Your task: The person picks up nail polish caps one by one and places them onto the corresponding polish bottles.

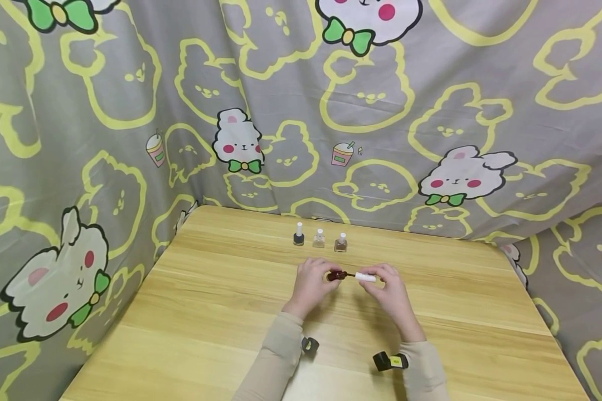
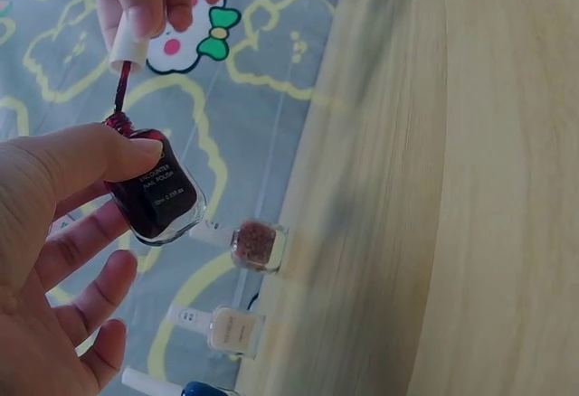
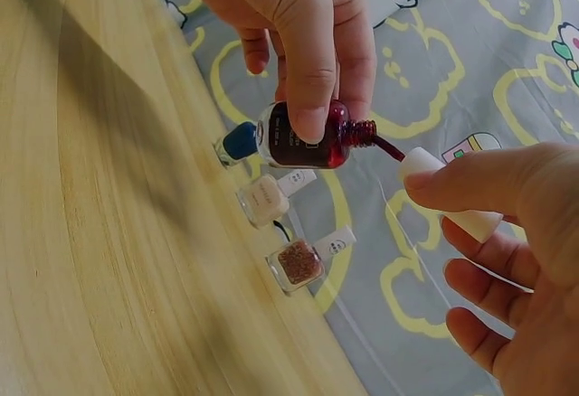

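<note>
Between thumb and fingers, my left hand [image 1: 312,285] pinches a dark red nail polish bottle [image 2: 158,188], tilted on its side above the table. My right hand [image 1: 388,295] holds the white brush cap [image 3: 457,199] by its sides. From the cap a red-coated brush stem [image 3: 387,147] runs to the bottle's threaded neck, its tip inside or at the opening. Beyond the hands stand three capped bottles in a row: dark blue polish [image 1: 298,239], pale polish [image 1: 318,240] and brownish glitter polish [image 1: 340,244].
The wooden table [image 1: 221,312] reaches back to a grey patterned curtain [image 1: 291,100], which also hangs along both sides. A black wrist camera [image 1: 310,346] sits at the left wrist and another wrist camera [image 1: 388,361] at the right.
</note>
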### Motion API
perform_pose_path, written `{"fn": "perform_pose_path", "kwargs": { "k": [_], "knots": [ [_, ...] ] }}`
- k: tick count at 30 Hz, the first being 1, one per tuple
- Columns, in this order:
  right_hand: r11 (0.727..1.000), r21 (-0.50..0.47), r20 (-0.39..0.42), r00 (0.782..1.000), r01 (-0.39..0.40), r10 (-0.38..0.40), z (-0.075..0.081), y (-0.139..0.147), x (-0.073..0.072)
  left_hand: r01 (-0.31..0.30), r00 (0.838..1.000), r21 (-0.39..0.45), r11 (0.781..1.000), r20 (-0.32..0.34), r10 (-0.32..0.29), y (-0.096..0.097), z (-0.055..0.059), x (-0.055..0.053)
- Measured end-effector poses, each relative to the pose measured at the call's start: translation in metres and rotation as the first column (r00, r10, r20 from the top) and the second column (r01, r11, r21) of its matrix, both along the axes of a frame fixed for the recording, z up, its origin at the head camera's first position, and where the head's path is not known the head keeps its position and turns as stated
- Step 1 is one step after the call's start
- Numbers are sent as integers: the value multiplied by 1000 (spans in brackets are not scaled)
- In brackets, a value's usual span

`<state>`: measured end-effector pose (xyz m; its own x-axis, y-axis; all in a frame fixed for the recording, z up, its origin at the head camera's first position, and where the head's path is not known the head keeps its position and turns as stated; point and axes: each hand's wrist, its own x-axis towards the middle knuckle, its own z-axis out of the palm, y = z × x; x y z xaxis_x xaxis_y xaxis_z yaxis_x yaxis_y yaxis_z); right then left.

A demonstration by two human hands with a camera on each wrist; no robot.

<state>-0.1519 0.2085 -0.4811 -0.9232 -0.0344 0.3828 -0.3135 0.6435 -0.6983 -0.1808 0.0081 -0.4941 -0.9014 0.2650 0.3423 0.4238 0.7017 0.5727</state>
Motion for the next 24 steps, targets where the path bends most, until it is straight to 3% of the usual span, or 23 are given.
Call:
{"fn": "perform_pose_path", "kwargs": {
  "k": [11,24],
  "knots": [
    [1000,-8,21,1000,-20,20,0,0,1,31,999,-43,999,-13,-32,6,-3,2],
    [997,-25,64,995,-74,75,2,-1,1,68,998,-24,997,2,-68,13,-2,7]
  ]
}}
